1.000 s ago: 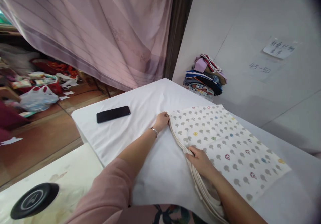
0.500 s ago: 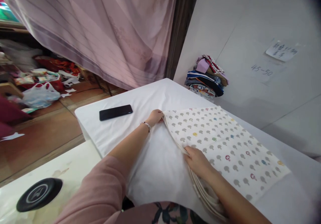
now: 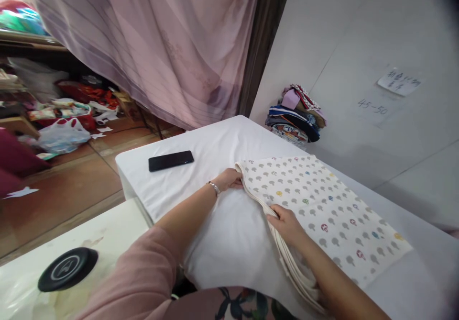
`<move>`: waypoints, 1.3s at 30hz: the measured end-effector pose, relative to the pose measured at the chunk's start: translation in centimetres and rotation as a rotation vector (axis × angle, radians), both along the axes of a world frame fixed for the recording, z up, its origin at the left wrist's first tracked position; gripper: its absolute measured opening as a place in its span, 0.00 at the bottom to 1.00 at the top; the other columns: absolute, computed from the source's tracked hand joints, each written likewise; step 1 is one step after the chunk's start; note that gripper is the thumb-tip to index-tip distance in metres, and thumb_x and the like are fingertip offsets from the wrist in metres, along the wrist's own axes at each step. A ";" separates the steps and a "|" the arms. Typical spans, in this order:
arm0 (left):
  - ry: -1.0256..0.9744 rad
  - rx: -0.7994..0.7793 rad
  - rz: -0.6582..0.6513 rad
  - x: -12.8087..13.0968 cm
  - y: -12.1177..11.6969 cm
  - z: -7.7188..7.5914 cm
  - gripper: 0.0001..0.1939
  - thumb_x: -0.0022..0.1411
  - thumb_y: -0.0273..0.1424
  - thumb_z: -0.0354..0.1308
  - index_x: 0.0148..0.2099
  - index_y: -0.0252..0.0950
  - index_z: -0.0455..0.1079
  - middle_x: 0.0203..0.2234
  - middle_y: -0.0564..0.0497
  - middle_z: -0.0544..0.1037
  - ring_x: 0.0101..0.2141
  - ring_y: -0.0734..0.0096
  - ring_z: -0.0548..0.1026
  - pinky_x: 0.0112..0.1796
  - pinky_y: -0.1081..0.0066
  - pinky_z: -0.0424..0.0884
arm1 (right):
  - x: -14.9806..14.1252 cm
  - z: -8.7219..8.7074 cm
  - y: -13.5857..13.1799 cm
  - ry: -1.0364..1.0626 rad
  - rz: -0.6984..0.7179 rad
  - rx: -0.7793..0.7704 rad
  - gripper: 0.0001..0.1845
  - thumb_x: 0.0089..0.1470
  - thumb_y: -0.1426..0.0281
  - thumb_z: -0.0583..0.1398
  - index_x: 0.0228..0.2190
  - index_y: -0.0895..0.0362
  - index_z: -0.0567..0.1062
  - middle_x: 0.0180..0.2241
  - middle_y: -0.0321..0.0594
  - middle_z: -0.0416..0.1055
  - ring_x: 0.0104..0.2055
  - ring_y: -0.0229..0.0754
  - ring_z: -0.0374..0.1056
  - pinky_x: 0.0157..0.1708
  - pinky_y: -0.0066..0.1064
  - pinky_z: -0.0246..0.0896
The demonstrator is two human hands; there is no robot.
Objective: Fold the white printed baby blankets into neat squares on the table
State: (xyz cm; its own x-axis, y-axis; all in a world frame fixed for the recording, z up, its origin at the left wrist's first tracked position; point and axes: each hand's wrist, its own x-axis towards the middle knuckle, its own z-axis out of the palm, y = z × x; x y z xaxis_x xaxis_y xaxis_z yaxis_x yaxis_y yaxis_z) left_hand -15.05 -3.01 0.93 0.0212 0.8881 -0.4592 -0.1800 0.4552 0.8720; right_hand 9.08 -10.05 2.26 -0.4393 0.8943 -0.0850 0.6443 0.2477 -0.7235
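Observation:
A folded white cloth (image 3: 308,200) printed with grey mushrooms and a few coloured ones lies across the white-covered table (image 3: 211,143). Its several layers show along the near-left edge, which curves down toward my body. My left hand (image 3: 229,179), with a bracelet at the wrist, is at the far-left corner, its fingers closed at the layered edge and the tips partly hidden by the fabric. Farther down that same edge, my right hand (image 3: 287,224) grips the stacked layers, thumb on top and the other fingers beneath or out of sight.
A black phone (image 3: 171,160) lies on the table left of the cloth. On a lower pale surface is a round black object (image 3: 68,269). Folded clothes (image 3: 294,114) are piled against the wall. A pink curtain (image 3: 179,47) hangs behind; bags (image 3: 64,135) litter the floor.
My left hand has shifted slightly toward me and right, its fingers now further in at the cloth's edge. The corner there bulges up a little. My right hand has lifted the layered edge slightly.

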 end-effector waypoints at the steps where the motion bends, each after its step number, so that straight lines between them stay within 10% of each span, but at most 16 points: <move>1: 0.005 -0.013 -0.014 0.3 -0.2 0.0 0.05 0.52 0.24 0.59 0.34 0.31 0.70 0.24 0.46 0.78 0.25 0.70 0.76 0.32 0.71 0.75 | 0.0 0.0 0.0 0.001 0.001 0.003 0.08 0.49 0.67 0.53 0.22 0.56 0.66 0.19 0.29 0.57 0.24 0.35 0.54 0.24 0.26 0.49; 24: 0.017 0.020 0.048 2.0 -4.2 -0.4 0.02 0.53 0.23 0.56 0.31 0.34 0.68 0.22 0.50 0.78 0.23 0.72 0.75 0.28 0.74 0.72 | -1.4 -0.9 -0.9 -0.303 0.130 0.153 0.12 0.51 0.73 0.53 0.36 0.55 0.72 0.32 0.37 0.73 0.37 0.41 0.66 0.36 0.27 0.53; 39: -0.240 0.041 0.046 2.1 -4.7 -0.1 0.06 0.52 0.23 0.57 0.35 0.30 0.71 0.28 0.44 0.79 0.29 0.68 0.77 0.35 0.69 0.75 | -1.8 -1.3 -1.4 -0.414 0.251 0.209 0.35 0.53 0.74 0.50 0.62 0.53 0.52 0.50 0.43 0.70 0.47 0.47 0.67 0.43 0.35 0.59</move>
State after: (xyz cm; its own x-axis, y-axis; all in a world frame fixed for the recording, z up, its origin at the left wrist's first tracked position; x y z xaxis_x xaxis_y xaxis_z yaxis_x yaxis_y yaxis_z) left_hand -12.97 -7.75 0.83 0.0847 0.9083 -0.4096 -0.4042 0.4071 0.8191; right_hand 7.30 -11.44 0.94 -0.6098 0.7822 -0.1278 0.7680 0.5433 -0.3392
